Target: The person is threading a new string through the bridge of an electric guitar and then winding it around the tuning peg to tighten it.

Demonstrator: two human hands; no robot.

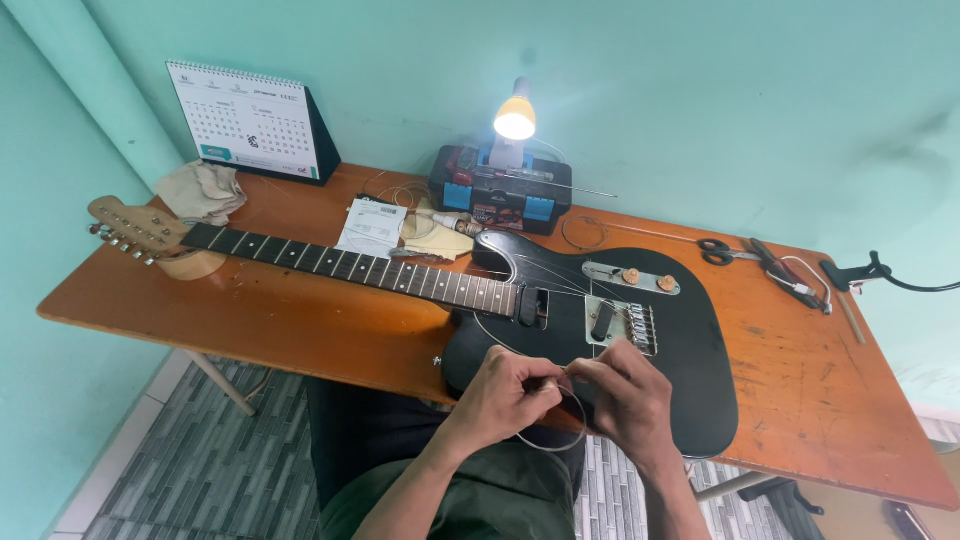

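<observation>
Both hands, the left hand and right hand, pinch a coiled guitar string just below the black guitar on the surface, apparently uncoiling it; feeding it through the bridge just above seems due.

I see bare table left of my hands, below the guitar neck; rightward, open tabletop runs until the scissors. Behind, the toolbox and lamp block.
</observation>
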